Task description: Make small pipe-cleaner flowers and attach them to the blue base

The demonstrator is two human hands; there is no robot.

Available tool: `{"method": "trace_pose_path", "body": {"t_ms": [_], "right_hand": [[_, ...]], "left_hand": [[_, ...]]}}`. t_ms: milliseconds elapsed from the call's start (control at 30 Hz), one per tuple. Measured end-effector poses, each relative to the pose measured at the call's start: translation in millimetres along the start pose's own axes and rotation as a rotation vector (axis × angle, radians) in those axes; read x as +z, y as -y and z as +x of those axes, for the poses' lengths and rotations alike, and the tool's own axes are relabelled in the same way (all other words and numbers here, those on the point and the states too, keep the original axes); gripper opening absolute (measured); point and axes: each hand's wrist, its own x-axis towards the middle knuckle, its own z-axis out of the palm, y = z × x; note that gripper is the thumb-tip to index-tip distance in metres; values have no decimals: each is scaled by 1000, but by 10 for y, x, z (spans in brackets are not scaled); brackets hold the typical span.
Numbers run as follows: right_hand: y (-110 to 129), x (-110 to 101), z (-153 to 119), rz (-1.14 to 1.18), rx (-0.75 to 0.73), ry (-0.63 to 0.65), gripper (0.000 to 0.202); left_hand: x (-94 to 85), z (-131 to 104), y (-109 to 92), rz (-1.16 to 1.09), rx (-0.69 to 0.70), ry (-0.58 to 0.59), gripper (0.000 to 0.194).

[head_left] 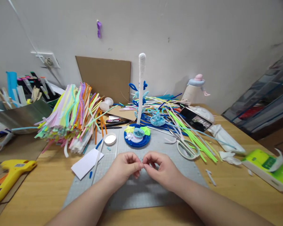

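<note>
My left hand (125,169) and my right hand (162,169) meet fingertip to fingertip above the grey cutting mat (155,201). Both are pinched closed; whatever lies between the fingertips is too small or hidden to make out. Just beyond them is a round blue pipe-cleaner base (138,144) bearing yellow, green, white and light-blue fuzzy shapes. A white wrapped post (141,84) rises upright behind these shapes, with blue loops around it. Right of the base lies a light-blue pipe-cleaner coil (157,120). Scissors (188,149) with pale handles rest near my right hand.
A large pipe-cleaner bundle (70,116) lies left, beyond a yellow glue gun (16,171). White card (87,163) and a small round mirror (110,139) are nearer. Green pipe cleaners (191,138), a phone (196,118) and a green tissue pack (269,169) lie right. Cardboard (103,77) leans on the wall.
</note>
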Motion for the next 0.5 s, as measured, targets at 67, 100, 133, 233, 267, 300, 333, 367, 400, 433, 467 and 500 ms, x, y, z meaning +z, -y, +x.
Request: {"method": "trace_pose_path", "body": {"t_ms": [67,100,133,233,267,300,333,367,400,433,467,500], "right_hand": [[-28,1,2,37,39,50,5],[-42,2,1,55,54,69,5],[-56,5,-2,73,65,87,5],[-91,22,-14,122,80,154,4],[-99,32,-18,134,81,175,4],[-104,44,-22,142,78,190,4],[-107,57,-26,144,74,194,4],[-107,71,-28,144,69,189,4],[-103,85,-29,147,62,178,4],[-97,96,-30,153,57,164,4],[-89,104,-30,164,54,151,5],[-82,109,-31,180,53,136,6]], "left_hand": [[-5,1,4,41,3,10,28],[-7,0,4,52,0,15,27],[-9,-3,4,60,-7,18,26],[-19,-13,6,94,-52,31,24],[-19,-14,9,112,-71,38,24],[-14,-14,14,128,-87,45,24],[-3,-14,20,143,-99,48,24],[15,-15,24,153,-107,48,25],[36,-19,24,158,-110,46,26],[55,-31,17,159,-105,43,27],[64,-53,0,165,-89,34,28],[51,-89,-30,188,-58,6,28]]}}
